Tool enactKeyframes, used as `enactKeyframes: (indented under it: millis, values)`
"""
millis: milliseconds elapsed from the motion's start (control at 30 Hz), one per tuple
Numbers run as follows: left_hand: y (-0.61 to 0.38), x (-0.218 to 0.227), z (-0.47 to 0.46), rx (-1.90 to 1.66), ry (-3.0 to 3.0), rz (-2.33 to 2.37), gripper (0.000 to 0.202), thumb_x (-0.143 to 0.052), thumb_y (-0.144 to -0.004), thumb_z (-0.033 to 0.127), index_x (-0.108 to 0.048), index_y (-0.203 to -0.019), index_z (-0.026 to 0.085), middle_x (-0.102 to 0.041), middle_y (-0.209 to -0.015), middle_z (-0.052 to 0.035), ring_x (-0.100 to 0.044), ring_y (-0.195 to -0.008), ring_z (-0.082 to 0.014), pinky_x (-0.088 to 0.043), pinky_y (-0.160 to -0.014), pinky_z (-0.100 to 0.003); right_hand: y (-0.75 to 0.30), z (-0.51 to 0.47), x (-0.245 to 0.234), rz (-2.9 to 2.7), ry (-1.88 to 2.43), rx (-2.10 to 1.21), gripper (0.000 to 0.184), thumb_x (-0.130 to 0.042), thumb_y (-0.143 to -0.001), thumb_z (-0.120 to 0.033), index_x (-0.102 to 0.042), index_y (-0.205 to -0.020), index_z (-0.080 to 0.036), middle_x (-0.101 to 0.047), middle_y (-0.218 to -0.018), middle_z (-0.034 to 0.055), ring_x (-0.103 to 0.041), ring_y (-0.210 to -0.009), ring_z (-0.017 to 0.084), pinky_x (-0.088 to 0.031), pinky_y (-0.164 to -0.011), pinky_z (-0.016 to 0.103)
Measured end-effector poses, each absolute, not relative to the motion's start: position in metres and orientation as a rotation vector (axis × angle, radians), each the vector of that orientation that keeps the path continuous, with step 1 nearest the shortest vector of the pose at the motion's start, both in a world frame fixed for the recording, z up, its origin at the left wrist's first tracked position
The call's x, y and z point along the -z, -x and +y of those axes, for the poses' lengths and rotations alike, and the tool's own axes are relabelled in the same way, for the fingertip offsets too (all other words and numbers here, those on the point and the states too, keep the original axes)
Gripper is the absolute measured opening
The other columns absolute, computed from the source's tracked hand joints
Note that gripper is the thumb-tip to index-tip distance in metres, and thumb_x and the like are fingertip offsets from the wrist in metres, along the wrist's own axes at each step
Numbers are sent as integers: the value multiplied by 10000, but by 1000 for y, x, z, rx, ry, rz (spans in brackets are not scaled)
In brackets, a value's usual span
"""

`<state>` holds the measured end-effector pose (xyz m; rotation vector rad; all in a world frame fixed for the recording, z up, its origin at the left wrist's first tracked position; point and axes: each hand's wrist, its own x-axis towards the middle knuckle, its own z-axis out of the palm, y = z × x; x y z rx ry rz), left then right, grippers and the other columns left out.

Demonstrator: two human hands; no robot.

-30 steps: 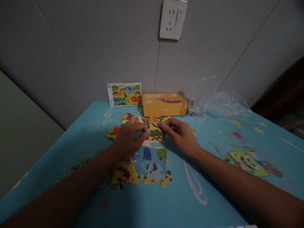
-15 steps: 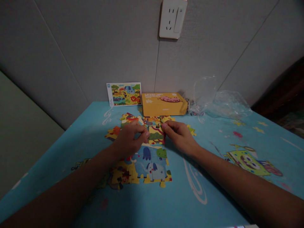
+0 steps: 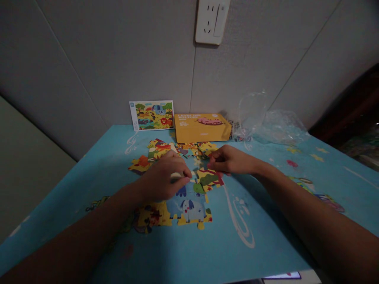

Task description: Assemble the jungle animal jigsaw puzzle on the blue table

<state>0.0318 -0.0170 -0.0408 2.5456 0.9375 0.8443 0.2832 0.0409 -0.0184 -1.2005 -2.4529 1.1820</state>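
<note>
L hand (image 3: 166,177) curled over elephant puzzle (image 3: 194,212), blocking its far-left bit. R hand (image 3: 230,159), apart from L, by skewed tree section (image 3: 209,178) at puzzle's far-right; can't tell if either's gripping. Yellow box (image 3: 204,135) + pic card (image 3: 154,115) far side, plastic bag (image 3: 281,128) far right.

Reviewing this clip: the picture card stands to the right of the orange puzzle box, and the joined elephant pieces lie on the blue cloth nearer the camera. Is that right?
Not quite: the picture card stands to the left of the orange puzzle box, as the head view shows. The joined elephant pieces do lie on the blue cloth nearer the camera.
</note>
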Motion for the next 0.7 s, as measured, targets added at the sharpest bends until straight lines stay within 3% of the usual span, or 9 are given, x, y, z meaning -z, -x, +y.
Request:
enactKeyframes:
  millis: [167, 367, 533, 600, 700]
  values:
    - [-32, 44, -19, -657, -2632, 762, 117, -686, -818, 218, -720, -930, 211, -678, -1075, -55, -523, -1054, -228, -420, -959, -396, -289, 44, 18, -2520, 1277, -1242, 330, -588, -820, -414, -595, -605, -164, -608, -534, 7, -502, -438, 95, -386, -461, 232]
    - [-30, 45, -19, -596, -2634, 774, 170, -692, -819, 243, -713, -987, 226, -660, -1118, -61, -523, -1104, -245, -423, -985, -425, -295, 49, 20, -2508, 1307, -1306, 365, -623, -806, -459, -578, -590, -168, -569, -496, -10, -490, -419, 93, -384, -444, 231]
    - [-34, 49, -18, -718, -2518, 996, 514, -680, -843, 331, -555, -1321, 187, -650, -1169, -100, -575, -1080, -239, -466, -949, -391, -279, 40, 26, -2201, 1130, -1383, 415, -616, -809, -540, -562, -625, -171, -527, -483, -36, -424, -401, 72, -319, -414, 216]
    - [-36, 50, -17, -833, -2433, 1103, 486, -645, -862, 328, -558, -1323, 200, -657, -1181, -89, -604, -1064, -225, -476, -933, -364, -269, 35, 29, -2113, 1100, -1393, 427, -616, -804, -568, -565, -651, -172, -532, -487, -36, -420, -400, 74, -316, -416, 220]
    - [-36, 48, -13, -1021, -2294, 1264, 321, -575, -879, 273, -640, -1187, 217, -703, -1008, -34, -648, -921, -187, -486, -871, -321, -266, 37, 33, -2070, 1164, -1168, 409, -616, -810, -541, -591, -656, -163, -555, -513, -16, -436, -432, 85, -319, -448, 236]
